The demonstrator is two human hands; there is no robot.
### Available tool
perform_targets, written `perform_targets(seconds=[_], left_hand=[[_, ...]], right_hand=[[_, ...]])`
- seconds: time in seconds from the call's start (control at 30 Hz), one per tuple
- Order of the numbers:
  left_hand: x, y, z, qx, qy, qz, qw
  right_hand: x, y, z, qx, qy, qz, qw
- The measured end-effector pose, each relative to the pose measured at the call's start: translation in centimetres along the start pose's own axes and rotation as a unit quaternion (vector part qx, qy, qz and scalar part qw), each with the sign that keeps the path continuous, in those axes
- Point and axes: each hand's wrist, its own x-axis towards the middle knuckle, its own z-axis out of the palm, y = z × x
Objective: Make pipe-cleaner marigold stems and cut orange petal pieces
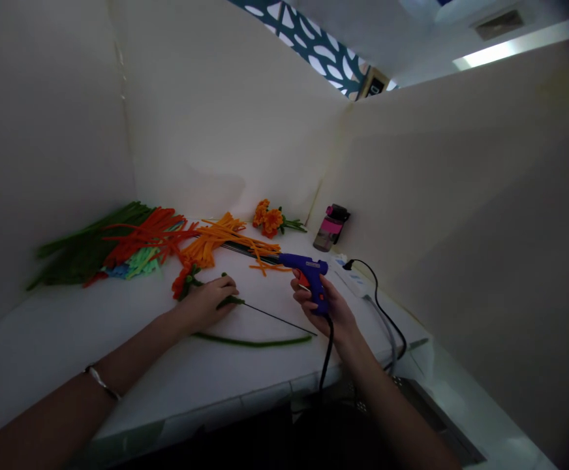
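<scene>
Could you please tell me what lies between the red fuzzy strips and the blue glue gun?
In the head view, orange fuzzy strips lie between the red fuzzy strips and the glue gun, with thin dark rods partly under the orange ones.

there is one left hand (pixel 212 301), one right hand (pixel 336 316), one bracelet (pixel 102 384), one glue gun (pixel 308 269), one bottle (pixel 331 228), one power strip (pixel 352 279), one loose green stem (pixel 260 343), one red-orange flower (pixel 181 282) in front and at least two orange blooms (pixel 271 223) farther back. orange strips (pixel 205 245) and red strips (pixel 140 236) are too many to count.
</scene>
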Motion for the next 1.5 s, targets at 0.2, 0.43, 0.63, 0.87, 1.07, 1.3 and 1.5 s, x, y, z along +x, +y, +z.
perform_targets(seconds=[0.2, 0.43, 0.63, 0.87, 1.07, 1.3, 1.5], left_hand=[[-0.7, 0.2, -1.8, 0.051, 0.049, -0.014, 0.997], [-0.8, 0.4, -1.1, 0.102, -0.021, -0.047, 0.993], [-0.6, 0.5, -1.1, 0.085, -0.039, -0.04, 0.995], [-0.5, 0.7, -1.2, 0.071, -0.043, -0.037, 0.996], [-0.5, 0.8, -1.1, 0.043, -0.045, -0.03, 0.998], [-0.6, 0.8, -1.0, 0.018, -0.043, -0.036, 0.998], [-0.6, 1.0, -1.2, 0.007, -0.048, -0.042, 0.998]], right_hand=[[-1.1, 0.8, -0.8, 0.006, 0.016, 0.023, 1.0], [-2.0, 1.7, 0.2, -0.067, 0.01, 0.067, 0.995], [-2.2, 2.4, 0.2, -0.104, 0.017, 0.105, 0.989], [-2.2, 2.9, 0.7, -0.184, 0.022, 0.093, 0.978], [-2.1, 3.0, 1.6, -0.209, 0.06, 0.079, 0.973], [-2.2, 3.2, 1.3, -0.229, 0.059, 0.076, 0.969], [-2.1, 3.1, 1.2, -0.229, 0.058, 0.061, 0.97]])
